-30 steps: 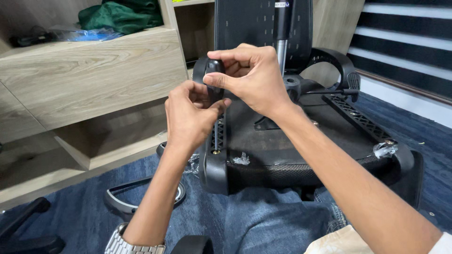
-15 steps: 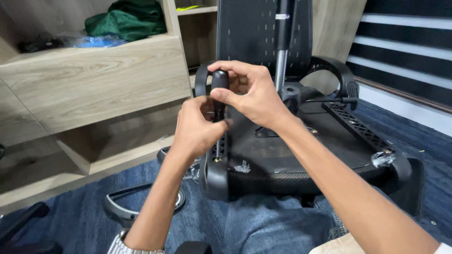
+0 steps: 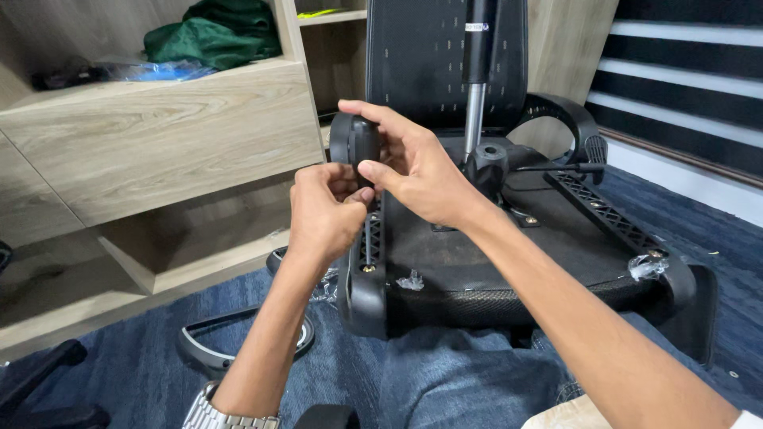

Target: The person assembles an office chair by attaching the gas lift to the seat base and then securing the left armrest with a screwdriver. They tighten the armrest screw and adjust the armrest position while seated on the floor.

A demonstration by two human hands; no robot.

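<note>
A black office chair [image 3: 509, 262] lies upside down in front of me, its seat underside facing up and a gas cylinder [image 3: 475, 87] rising from the middle. My right hand [image 3: 413, 163] grips the top of the chair's left armrest bracket [image 3: 355, 143]. My left hand [image 3: 322, 210] is closed just below it, fingers pinched against the bracket's ribbed bar [image 3: 370, 238]; whatever it pinches is hidden. A metal watch [image 3: 230, 409] sits on my left wrist.
A wooden shelf unit [image 3: 159, 135] stands at the left with green cloth [image 3: 214, 36] on top. The right armrest bracket [image 3: 604, 210] runs along the seat's far side. A curved black part [image 3: 214, 349] lies on the blue carpet. My jeans-clad legs are under the chair.
Both hands have stayed on the left armrest bracket, with the left hand shifting slightly lower and closing tighter below the right hand. The view has barely moved.
</note>
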